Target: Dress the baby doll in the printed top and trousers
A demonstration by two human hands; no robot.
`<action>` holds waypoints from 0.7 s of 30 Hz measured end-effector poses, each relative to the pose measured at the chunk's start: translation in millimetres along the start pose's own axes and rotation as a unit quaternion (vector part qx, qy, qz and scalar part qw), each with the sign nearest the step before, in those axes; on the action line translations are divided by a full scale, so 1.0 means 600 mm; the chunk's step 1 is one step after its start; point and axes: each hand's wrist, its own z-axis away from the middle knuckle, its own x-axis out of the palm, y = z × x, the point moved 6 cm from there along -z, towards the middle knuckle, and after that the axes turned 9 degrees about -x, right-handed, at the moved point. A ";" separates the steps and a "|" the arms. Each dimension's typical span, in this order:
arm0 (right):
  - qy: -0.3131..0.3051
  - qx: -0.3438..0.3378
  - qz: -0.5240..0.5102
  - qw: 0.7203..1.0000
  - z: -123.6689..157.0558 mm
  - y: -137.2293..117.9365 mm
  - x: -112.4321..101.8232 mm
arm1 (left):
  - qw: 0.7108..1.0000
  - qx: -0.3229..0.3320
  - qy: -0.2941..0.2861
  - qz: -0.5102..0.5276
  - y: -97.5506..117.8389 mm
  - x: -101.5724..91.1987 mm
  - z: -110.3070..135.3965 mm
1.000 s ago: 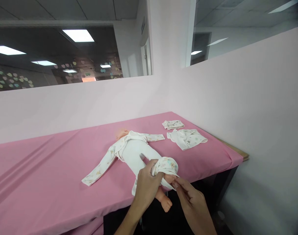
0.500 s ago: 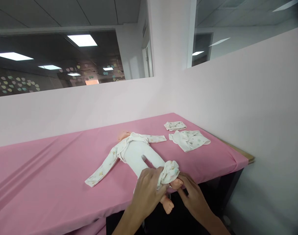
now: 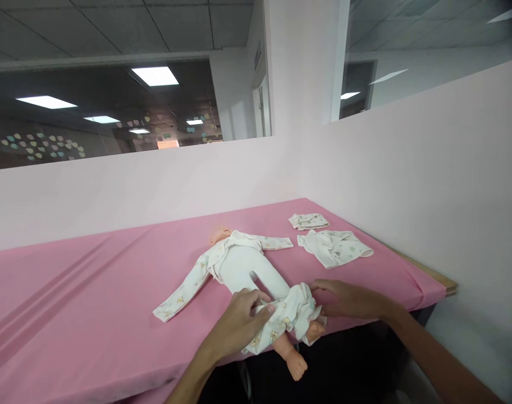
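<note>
A baby doll (image 3: pixel 244 264) lies on its back, head away from me, with a patterned white top on its arms. Printed baby trousers (image 3: pixel 292 314) are bunched around its lower legs, and both bare feet (image 3: pixel 296 365) show below the cloth. My left hand (image 3: pixel 239 321) is closed on the trousers at the left side, thumb on top of the fabric. At the right side, my right hand (image 3: pixel 348 298) grips the bunched edge by the other foot; its fingertips are partly hidden behind the cloth.
A pink-covered table (image 3: pixel 91 303) holds the doll near its front edge. On the right lie a spread printed garment (image 3: pixel 336 247) and a folded printed cloth (image 3: pixel 309 221). Pale walls (image 3: pixel 407 168) with windows stand behind the table and on its right.
My right hand has moved from below the foot up to the outer right side of the trousers. My left hand has shifted left, and the printed cloth is spread wider over the legs.
</note>
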 end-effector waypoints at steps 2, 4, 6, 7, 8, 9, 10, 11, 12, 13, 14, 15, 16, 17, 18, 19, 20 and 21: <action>-0.043 0.015 -0.048 0.998 -0.024 -0.016 0.005 | 1.000 -0.001 0.006 -0.021 0.000 -0.004 -0.006; -0.086 0.025 -0.097 0.991 -0.051 -0.037 0.014 | 0.999 0.000 0.033 -0.026 0.002 -0.004 -0.017; -0.139 0.030 -0.148 0.979 -0.078 -0.059 0.030 | 0.998 0.014 0.063 0.005 0.006 -0.003 -0.032; -0.168 0.033 -0.171 0.970 -0.090 -0.068 0.040 | 0.996 0.023 0.077 0.030 0.007 -0.002 -0.040; -0.195 0.040 -0.189 0.962 -0.101 -0.074 0.052 | 0.994 0.031 0.091 0.056 0.007 -0.003 -0.047; -0.211 0.047 -0.204 0.955 -0.111 -0.077 0.063 | 0.990 0.035 0.109 0.080 0.005 -0.005 -0.053; -0.216 0.056 -0.217 0.950 -0.120 -0.076 0.072 | 0.986 0.035 0.126 0.101 0.002 -0.008 -0.058; -0.209 0.065 -0.232 0.948 -0.129 -0.074 0.080 | 0.983 0.030 0.139 0.118 -0.003 -0.012 -0.061; -0.197 0.072 -0.249 0.946 -0.137 -0.069 0.085 | 0.981 0.022 0.146 0.130 -0.010 -0.015 -0.062; -0.185 0.079 -0.268 0.942 -0.142 -0.063 0.089 | 0.979 0.016 0.148 0.136 -0.016 -0.018 -0.062; -0.179 0.084 -0.287 0.937 -0.146 -0.057 0.092 | 0.980 0.014 0.144 0.136 -0.021 -0.021 -0.059; -0.182 0.089 -0.300 0.932 -0.147 -0.050 0.094 | 0.982 0.016 0.135 0.128 -0.026 -0.024 -0.056; -0.190 0.090 -0.305 0.929 -0.147 -0.043 0.095 | 0.985 0.022 0.125 0.117 -0.031 -0.027 -0.053; -0.199 0.090 -0.301 0.928 -0.146 -0.034 0.094 | 0.987 0.027 0.116 0.104 -0.036 -0.032 -0.049; -0.201 0.090 -0.293 0.930 -0.146 -0.022 0.092 | 0.989 0.029 0.107 0.094 -0.044 -0.037 -0.047; -0.197 0.092 -0.284 0.934 -0.146 -0.009 0.089 | 0.991 0.026 0.099 0.088 -0.055 -0.042 -0.045; -0.187 0.095 -0.277 0.938 -0.146 0.007 0.087 | 0.992 0.018 0.090 0.089 -0.068 -0.046 -0.045; -0.173 0.100 -0.273 0.941 -0.147 0.024 0.086 | 0.992 0.010 0.081 0.096 -0.082 -0.050 -0.046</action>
